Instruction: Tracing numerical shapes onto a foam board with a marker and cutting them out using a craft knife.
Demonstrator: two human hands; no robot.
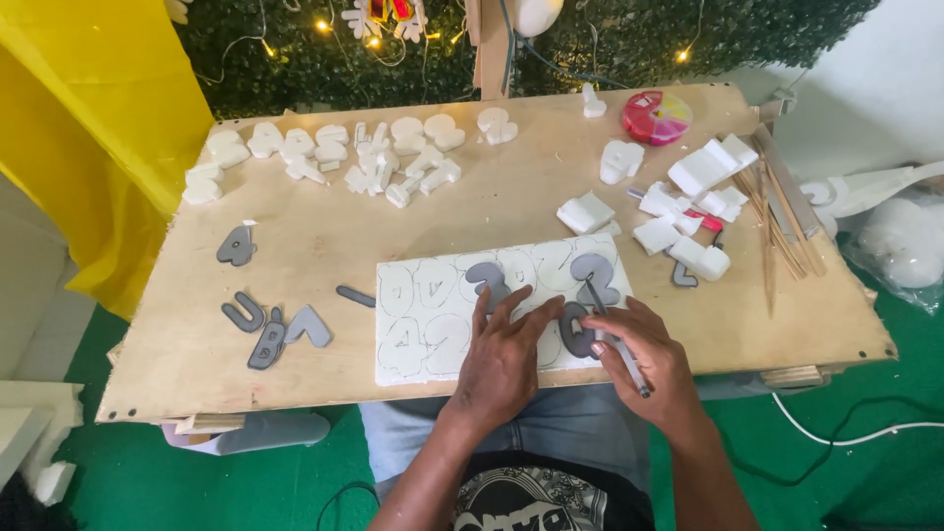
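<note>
A white foam sheet (423, 324) with traced digit outlines lies near the front edge of the wooden board (324, 236). Grey card digit templates rest on it: one (487, 280) above my left hand, one (593, 275) further right, one (573, 332) between my hands. My left hand (503, 354) lies flat on the sheet, fingers spread, pressing beside that template. My right hand (649, 359) grips a pen (615, 339) whose tip meets the template's edge.
Cut white foam characters (334, 152) line the board's back left. Loose grey templates (270, 329) lie at the front left. Foam offcuts (688, 211), wooden sticks (777, 221) and a pink round box (656, 116) sit at the right. A yellow cloth (88, 118) hangs left.
</note>
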